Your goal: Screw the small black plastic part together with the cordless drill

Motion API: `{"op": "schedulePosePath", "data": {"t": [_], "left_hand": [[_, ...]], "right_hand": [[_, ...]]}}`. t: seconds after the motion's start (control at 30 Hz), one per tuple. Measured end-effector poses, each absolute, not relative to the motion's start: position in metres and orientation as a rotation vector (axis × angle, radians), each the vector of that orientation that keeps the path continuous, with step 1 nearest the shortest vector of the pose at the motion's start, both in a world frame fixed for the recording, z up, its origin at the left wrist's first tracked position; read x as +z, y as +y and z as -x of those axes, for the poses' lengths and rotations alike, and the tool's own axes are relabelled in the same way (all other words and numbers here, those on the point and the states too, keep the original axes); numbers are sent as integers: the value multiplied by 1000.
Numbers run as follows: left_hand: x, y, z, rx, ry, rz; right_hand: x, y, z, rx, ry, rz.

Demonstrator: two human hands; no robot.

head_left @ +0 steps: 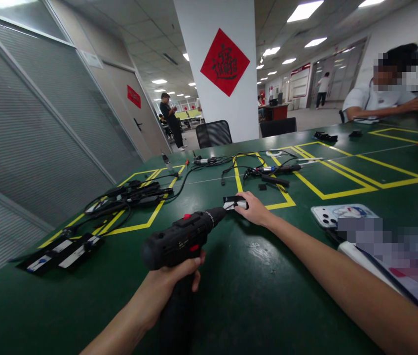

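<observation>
My left hand (173, 281) is wrapped round the grip of a black cordless drill (179, 239) with red buttons. The drill points forward and to the right, its tip at a small black and white block (231, 203) on the green table (227, 296). Whether the tip touches the block I cannot tell. My right hand (252, 209) grips that block from its right side, fingers closed over it. Just beyond lie a small black piece (262, 187) and a black bar (276, 181).
Black cables and tools (134, 195) are heaped at left, beside black and white strips (57, 254). A pen-shaped electric screwdriver (273, 169) lies farther back among yellow tape outlines. Phones (342, 214) lie at right. A person (375, 101) sits at the far right; chairs (214, 133) stand behind.
</observation>
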State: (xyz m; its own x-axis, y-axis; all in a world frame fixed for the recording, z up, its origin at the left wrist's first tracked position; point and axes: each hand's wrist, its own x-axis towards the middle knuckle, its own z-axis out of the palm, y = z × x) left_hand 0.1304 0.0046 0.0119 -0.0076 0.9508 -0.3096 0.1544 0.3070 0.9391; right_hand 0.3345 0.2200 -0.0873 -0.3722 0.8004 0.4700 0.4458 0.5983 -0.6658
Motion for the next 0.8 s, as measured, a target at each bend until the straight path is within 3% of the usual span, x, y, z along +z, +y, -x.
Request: {"op": "schedulePosePath", "data": {"t": [0.8], "left_hand": [[9, 6, -129, 869, 1485, -1138]], "right_hand": [[-88, 222, -334, 595, -2022, 983]]}}
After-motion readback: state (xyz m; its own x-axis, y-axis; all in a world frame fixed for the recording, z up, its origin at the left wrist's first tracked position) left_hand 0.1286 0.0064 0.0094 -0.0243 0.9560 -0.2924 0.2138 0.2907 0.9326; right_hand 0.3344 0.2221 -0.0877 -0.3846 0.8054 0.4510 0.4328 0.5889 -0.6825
